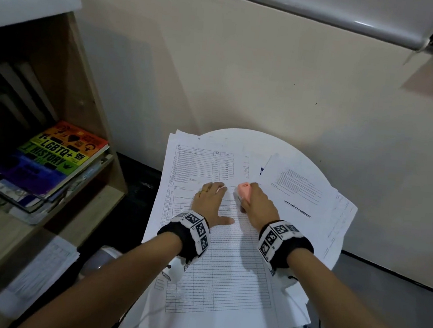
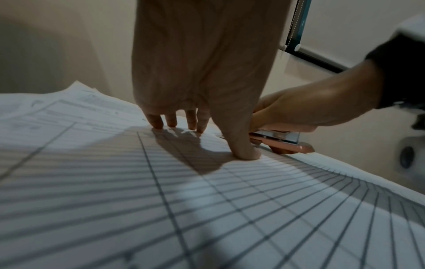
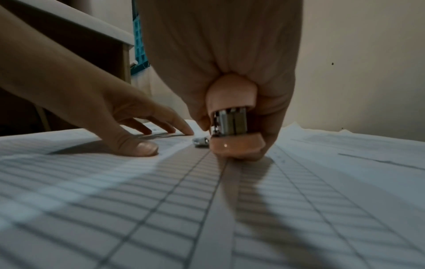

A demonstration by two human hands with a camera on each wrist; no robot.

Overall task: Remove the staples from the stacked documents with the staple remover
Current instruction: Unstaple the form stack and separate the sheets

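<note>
A stack of printed table sheets (image 1: 223,268) lies on a round white table (image 1: 293,156). My left hand (image 1: 210,203) lies flat on the top sheet (image 2: 161,200), fingers and thumb spread and pressing down. Just to its right, my right hand (image 1: 257,205) grips a pink staple remover (image 1: 243,190), whose metal jaws (image 3: 230,123) sit low against the paper (image 3: 161,200). In the left wrist view the pink staple remover (image 2: 280,143) rests by the sheet's right edge, beside my thumb. No staple shows clearly.
More loose documents (image 1: 303,189) fan out on the table's right side. A wooden shelf unit (image 1: 80,128) with a rainbow-covered book (image 1: 58,158) stands to the left. More papers (image 1: 44,268) lie on a low shelf. A beige wall (image 1: 272,76) stands behind the table.
</note>
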